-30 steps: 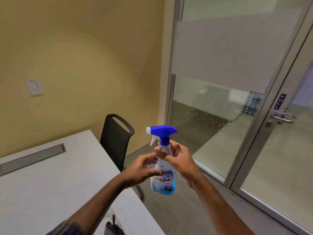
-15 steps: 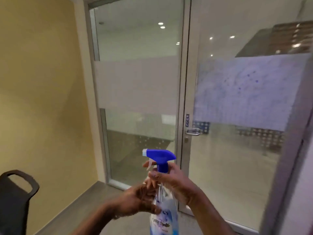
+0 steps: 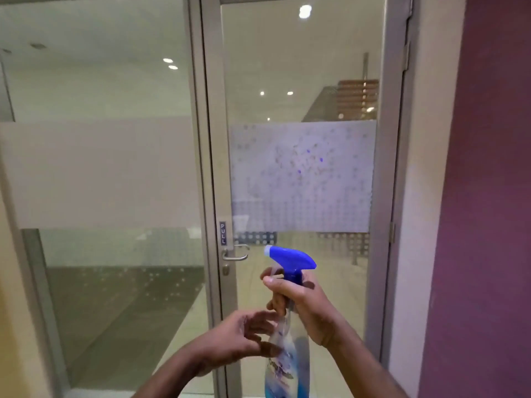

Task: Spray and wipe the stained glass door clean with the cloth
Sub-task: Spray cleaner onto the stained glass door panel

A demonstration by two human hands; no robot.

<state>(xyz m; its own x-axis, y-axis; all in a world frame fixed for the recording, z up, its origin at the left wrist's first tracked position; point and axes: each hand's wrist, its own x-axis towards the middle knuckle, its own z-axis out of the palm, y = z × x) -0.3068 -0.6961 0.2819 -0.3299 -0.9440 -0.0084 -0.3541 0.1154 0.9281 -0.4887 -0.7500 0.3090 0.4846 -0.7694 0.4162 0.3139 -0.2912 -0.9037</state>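
Note:
The glass door (image 3: 301,81) stands straight ahead, its frosted band (image 3: 301,176) speckled with brownish and blue stains. My right hand (image 3: 298,305) is wrapped around the neck of a clear spray bottle (image 3: 287,366) with a blue trigger head (image 3: 290,258), nozzle pointing left and upright in front of the door's lower half. My left hand (image 3: 238,337) is beside the bottle's body with fingers spread, touching or almost touching it. No cloth is in view.
A metal lever handle (image 3: 235,254) and a PULL label (image 3: 223,233) sit on the door's left frame. A fixed glass panel (image 3: 100,168) with a frosted band is to the left, a purple wall (image 3: 488,196) to the right.
My view has swung right from the table and chair to face the door. My left hand has loosened from the bottle, and the right hand now grips the neck alone.

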